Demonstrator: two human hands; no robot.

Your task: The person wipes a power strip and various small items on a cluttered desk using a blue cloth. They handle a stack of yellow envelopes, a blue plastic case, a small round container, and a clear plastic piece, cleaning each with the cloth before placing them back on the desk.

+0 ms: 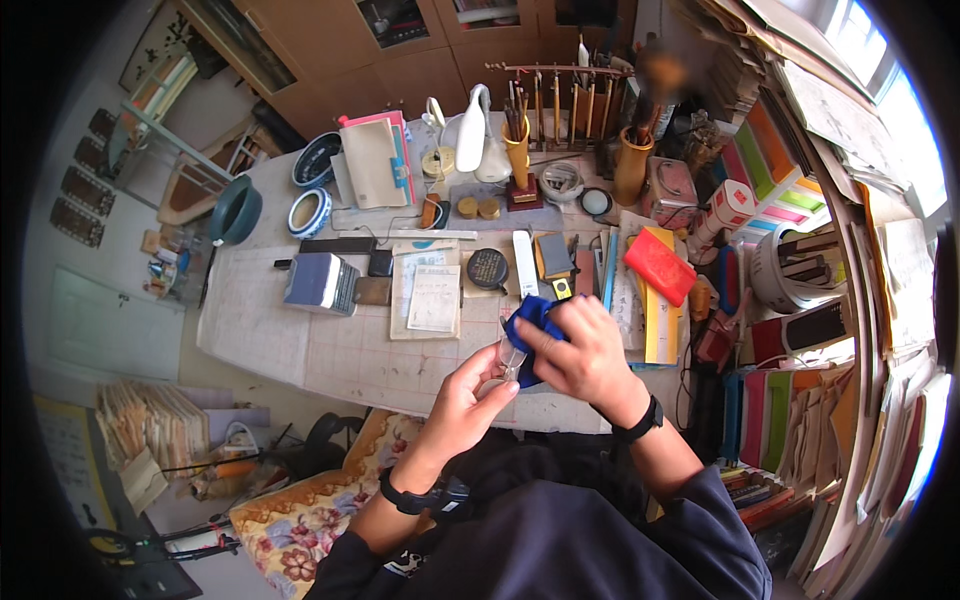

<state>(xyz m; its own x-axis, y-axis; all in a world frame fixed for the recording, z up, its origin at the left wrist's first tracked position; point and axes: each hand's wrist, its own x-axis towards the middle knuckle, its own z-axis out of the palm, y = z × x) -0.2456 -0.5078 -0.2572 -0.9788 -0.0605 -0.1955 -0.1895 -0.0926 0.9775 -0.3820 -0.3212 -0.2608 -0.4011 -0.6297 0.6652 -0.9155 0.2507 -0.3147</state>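
Note:
My left hand (pixel 466 401) grips a pair of eyeglasses (pixel 511 354) between thumb and fingers, just over the near edge of the table. A dark blue cloth (pixel 531 319) is bunched in my right hand (pixel 581 352), its folds against the upper part of the glasses. Part of the frame is hidden behind my fingers and the cloth. Beyond my hands lie a white oblong object (pixel 524 262), a round dark case bearing writing (pixel 487 268) and a small yellow item (pixel 562 289). To the right, a red envelope (pixel 660 266) rests on yellow paper (pixel 661 330).
On the table (pixel 345 360) stand a desk calendar (pixel 319 281), a white lamp (pixel 471 135), a brush rack (pixel 559 69), a bamboo brush pot (pixel 631 169) and blue-white bowls (pixel 309 212). Crowded shelves (pixel 847 300) border the right side. A floral-covered seat (pixel 300 525) is at lower left.

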